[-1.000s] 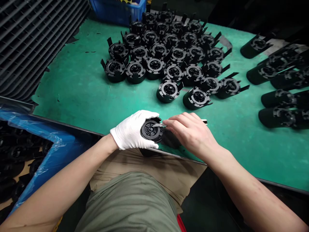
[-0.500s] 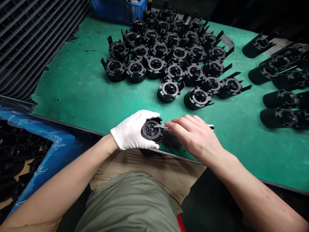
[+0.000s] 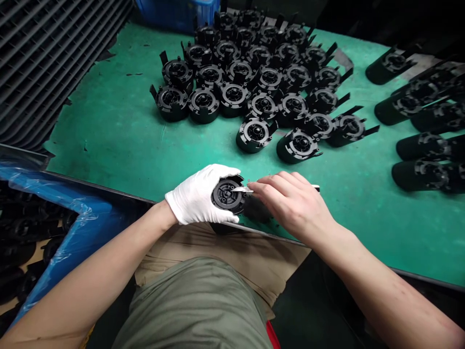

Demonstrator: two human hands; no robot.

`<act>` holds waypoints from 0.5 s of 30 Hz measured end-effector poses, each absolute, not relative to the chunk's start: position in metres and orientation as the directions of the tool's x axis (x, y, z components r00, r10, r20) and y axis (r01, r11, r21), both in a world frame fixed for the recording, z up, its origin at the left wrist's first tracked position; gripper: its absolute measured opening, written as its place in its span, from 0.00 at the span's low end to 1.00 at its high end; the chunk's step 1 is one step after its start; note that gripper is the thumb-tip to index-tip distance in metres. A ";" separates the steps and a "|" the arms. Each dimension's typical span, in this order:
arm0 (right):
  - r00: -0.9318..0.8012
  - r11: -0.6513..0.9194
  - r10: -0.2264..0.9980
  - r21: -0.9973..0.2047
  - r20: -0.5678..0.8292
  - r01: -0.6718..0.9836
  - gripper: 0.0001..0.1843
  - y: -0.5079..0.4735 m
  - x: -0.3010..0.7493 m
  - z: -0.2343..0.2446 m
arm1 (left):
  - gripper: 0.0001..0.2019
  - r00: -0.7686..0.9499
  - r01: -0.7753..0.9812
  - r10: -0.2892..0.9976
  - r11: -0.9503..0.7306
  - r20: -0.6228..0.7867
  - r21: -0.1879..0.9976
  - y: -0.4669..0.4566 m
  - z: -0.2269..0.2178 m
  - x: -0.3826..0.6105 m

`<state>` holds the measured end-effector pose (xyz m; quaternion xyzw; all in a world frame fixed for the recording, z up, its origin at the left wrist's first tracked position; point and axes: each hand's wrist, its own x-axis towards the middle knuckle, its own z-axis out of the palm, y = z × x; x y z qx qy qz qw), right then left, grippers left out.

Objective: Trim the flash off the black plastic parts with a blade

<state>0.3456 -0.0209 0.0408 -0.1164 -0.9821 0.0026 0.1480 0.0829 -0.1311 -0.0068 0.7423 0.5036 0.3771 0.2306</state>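
Observation:
My left hand [image 3: 198,196], in a white glove, is wrapped round a round black plastic part [image 3: 227,195] at the near edge of the green table [image 3: 119,140], its ribbed face turned toward me. My bare right hand [image 3: 292,206] pinches a thin metal blade [image 3: 242,189] whose tip rests on the part's face; the tool's far end [image 3: 315,186] sticks out past my knuckles.
Several like black parts stand in rows [image 3: 254,82] on the table's far middle, and more lie on their sides at the right [image 3: 421,140]. A blue-lined box of black parts [image 3: 43,228] sits at my left, a blue crate [image 3: 178,12] at the back, slatted black panels [image 3: 47,53] far left.
The blade's tip has shifted slightly across the part's face and my right hand drew a little to the right; the left hand keeps its hold.

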 end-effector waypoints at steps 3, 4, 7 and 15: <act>-0.934 0.976 0.214 -0.029 0.287 0.215 0.11 -0.021 0.343 0.043 | 0.49 0.209 0.570 0.922 -0.387 0.327 0.725 -0.131 -0.006 0.083; -0.936 0.977 0.212 -0.025 0.282 0.214 0.12 -0.022 0.342 0.043 | 0.49 0.211 0.570 0.923 -0.385 0.323 0.726 -0.131 -0.006 0.083; -0.940 0.974 0.224 -0.023 0.258 0.226 0.12 -0.026 0.343 0.043 | 0.49 0.211 0.575 0.929 -0.369 0.303 0.730 -0.131 -0.005 0.083; -0.935 0.964 0.246 0.031 0.256 0.263 0.11 -0.041 0.344 0.049 | 0.49 0.210 0.578 0.921 -0.387 0.327 0.719 -0.131 -0.006 0.083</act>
